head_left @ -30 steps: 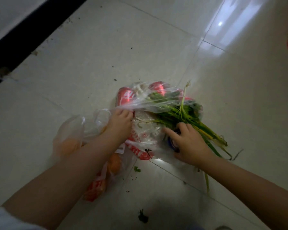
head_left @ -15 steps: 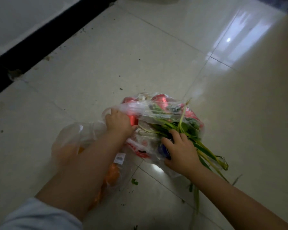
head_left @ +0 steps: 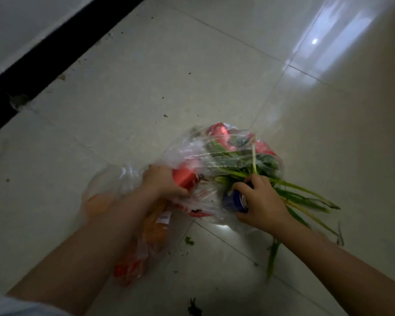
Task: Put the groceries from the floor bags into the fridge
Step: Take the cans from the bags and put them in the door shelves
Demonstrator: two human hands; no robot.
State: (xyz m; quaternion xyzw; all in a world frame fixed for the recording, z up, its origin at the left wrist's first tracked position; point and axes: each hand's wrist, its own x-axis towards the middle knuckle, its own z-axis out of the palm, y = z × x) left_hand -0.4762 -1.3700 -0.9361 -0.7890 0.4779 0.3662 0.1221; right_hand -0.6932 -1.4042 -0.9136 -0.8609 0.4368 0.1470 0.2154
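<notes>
A clear plastic bag (head_left: 187, 151) lies on the tiled floor, holding red cans (head_left: 217, 131) and a bunch of green stalks (head_left: 301, 195) that stick out to the right. My left hand (head_left: 162, 181) grips one red can (head_left: 184, 179) at the bag's mouth. My right hand (head_left: 260, 201) holds a blue can (head_left: 234, 200) beside the stalks. A second clear bag (head_left: 105, 190) with orange fruit (head_left: 155, 231) lies under my left forearm.
Pale floor tiles (head_left: 169, 76) stretch all around, scattered with small leaf bits (head_left: 188, 241) and dark crumbs. A black strip (head_left: 43, 49) runs along the white wall at the upper left. Light glares on the tiles at the upper right.
My left hand has gone from the bag's plastic edge to gripping a red can. My right hand has closed further round the blue can. The view has shifted slightly.
</notes>
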